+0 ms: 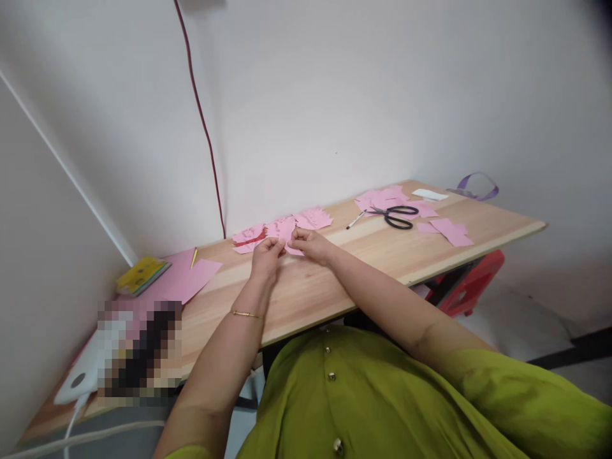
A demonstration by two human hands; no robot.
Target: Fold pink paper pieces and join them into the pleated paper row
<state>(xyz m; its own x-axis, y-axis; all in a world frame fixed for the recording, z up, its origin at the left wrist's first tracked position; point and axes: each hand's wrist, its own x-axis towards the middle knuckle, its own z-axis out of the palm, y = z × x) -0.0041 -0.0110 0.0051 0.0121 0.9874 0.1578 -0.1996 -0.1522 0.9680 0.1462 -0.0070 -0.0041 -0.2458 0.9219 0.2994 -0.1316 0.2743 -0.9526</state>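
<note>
Between my two hands is a small piece of pink paper (285, 228), held upright just above the table. My left hand (266, 256) pinches its lower left side between thumb and fingers. On the right side, my right hand (308, 246) grips the same piece with bent fingers. Right behind it, along the wall, lie pink paper cutouts with jagged edges: one cutout (313, 218) to the right with faint drawn lines, and another cutout (248, 237) to the left with a red strip across it. The held piece partly hides the cutouts behind.
Black-handled scissors (399, 217), a pen (356, 220) and several pink paper pieces (454, 232) lie to the right on the wooden table (502, 220). Larger pink sheets (198, 277) and a yellow packet (141, 274) sit left. A red stool (475, 284) stands under the table.
</note>
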